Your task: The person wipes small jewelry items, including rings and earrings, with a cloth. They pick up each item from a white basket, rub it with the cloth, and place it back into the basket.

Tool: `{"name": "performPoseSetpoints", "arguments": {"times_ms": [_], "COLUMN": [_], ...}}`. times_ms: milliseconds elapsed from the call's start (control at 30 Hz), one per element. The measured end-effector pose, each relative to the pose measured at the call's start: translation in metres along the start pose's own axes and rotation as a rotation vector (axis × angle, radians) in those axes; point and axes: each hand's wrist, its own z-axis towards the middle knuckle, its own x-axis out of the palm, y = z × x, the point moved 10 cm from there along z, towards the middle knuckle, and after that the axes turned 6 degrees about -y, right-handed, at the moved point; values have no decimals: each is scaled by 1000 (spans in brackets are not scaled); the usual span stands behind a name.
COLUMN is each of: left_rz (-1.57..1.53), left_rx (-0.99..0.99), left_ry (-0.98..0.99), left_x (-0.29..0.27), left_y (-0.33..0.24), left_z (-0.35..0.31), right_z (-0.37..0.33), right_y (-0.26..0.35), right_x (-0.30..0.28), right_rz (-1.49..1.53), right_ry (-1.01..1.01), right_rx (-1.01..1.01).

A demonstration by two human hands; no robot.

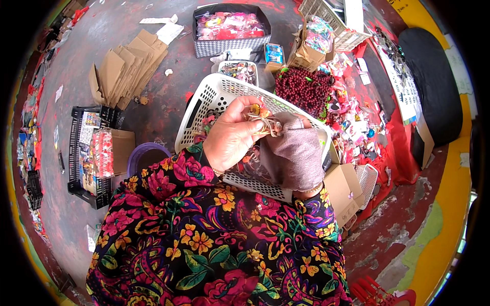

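Note:
Between the thumb and fingers of my left hand (229,135) is a small bundle of beige cords (265,124) with yellowish bits at its top. A greyish-mauve cloth (293,155) covers most of my right hand (306,121); this hand grips the cloth and presses it against the bundle's right side. Its fingers are largely hidden under the fabric. Both hands are above a white perforated plastic basket (208,85), which contains a jumble of small trinkets partly blocked from sight by my hands.
Beyond the basket stand a smaller white tray (253,69) of trinkets and a checkered bin (232,48) of pink packets. Dark red beads (304,91) are heaped at right. A purple bucket (140,157), black crate (76,188) and flattened cardboard (130,64) lie left.

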Motion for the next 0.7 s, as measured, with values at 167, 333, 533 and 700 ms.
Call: {"name": "performPoseSetpoints", "arguments": {"times_ms": [167,333,533,700], "left_rz": [10,-1,-46,45], "left_rx": [25,35,-77,-12], "left_ry": [51,45,-44,-56], "left_x": [4,-1,-4,-4], "left_y": [0,-3,0,0], "left_z": [-1,1,-1,0], "right_z": [-9,-26,-20,-31], "right_y": [-12,-46,-45,-54], "right_x": [13,37,35,44], "right_rz": [81,1169,960,981], "right_ry": [89,34,55,65], "right_rx": [57,630,510,749]}}
